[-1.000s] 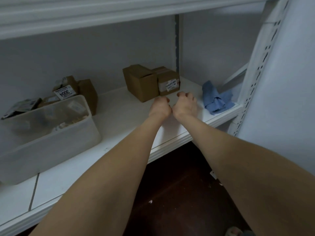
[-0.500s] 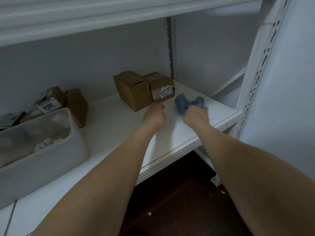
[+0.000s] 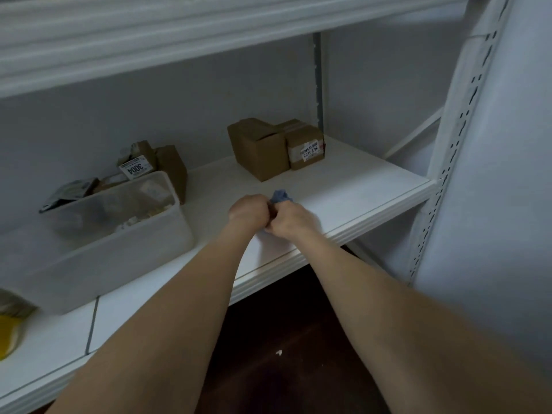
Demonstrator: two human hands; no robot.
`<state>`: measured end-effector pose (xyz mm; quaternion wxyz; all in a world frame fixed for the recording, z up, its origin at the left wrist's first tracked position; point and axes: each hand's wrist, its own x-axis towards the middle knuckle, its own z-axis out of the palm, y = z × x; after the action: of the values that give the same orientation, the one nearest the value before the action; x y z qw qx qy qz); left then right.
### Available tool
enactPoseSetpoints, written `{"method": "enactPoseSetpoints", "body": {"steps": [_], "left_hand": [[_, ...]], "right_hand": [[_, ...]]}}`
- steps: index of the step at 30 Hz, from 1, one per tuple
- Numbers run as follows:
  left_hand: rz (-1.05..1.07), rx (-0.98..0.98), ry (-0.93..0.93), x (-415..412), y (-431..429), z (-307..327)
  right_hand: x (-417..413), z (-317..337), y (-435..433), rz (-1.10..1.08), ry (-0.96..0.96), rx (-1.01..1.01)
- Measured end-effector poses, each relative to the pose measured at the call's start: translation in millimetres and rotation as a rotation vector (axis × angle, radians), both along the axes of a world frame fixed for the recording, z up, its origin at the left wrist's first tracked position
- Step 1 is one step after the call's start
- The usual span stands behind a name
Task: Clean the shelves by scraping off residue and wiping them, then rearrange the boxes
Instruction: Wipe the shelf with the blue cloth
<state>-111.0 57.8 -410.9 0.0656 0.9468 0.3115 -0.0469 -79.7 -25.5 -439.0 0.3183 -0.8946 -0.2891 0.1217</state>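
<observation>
In front of the brown cardboard boxes [image 3: 260, 150], left hand [image 3: 249, 212] and right hand [image 3: 294, 221] clamped curled fingers round a bunched blue cloth [image 3: 280, 196] poking toward them, a translucent plastic tub [image 3: 119, 234] standing to their left.

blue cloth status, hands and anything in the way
Right hand grips blue cloth, bunched over the shelf. Left hand curled against it, grip hidden. Two cardboard boxes behind, apart from the hands; clear bin to the left.

The shelf [image 3: 358, 186] is lying open from its middle out to the perforated upright [image 3: 451, 150] on the right. Two touching brown boxes [image 3: 260, 150] are blocking the back and a translucent bin [image 3: 119, 240] is crowding the left, while the left hand [image 3: 248, 212] and right hand [image 3: 291, 221], gripping a blue cloth [image 3: 280, 196], are filling the front middle.
</observation>
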Motion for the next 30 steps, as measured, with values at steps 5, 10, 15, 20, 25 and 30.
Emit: {"method": "enactPoseSetpoints", "body": {"steps": [5,10,15,20,25,30], "left_hand": [[0.042,0.026,-0.006,-18,15,2],[-0.006,-0.012,-0.189,-17,29,-1],[-0.108,-0.139,-0.398,12,21,4],[-0.093,-0.215,-0.308,31,27,0],[-0.055,-0.190,-0.295,25,46,-15],[-0.030,-0.091,-0.415,16,55,-12]], "right_hand": [[-12,1,18,0.014,-0.038,-0.048],[0,8,27,-0.064,0.018,0.065],[56,27,8,-0.356,-0.134,0.062],[106,9,15,-0.397,-0.043,-0.217],[105,3,43,-0.167,-0.028,-0.319],[62,3,78,0.009,-0.094,-0.225]]}}
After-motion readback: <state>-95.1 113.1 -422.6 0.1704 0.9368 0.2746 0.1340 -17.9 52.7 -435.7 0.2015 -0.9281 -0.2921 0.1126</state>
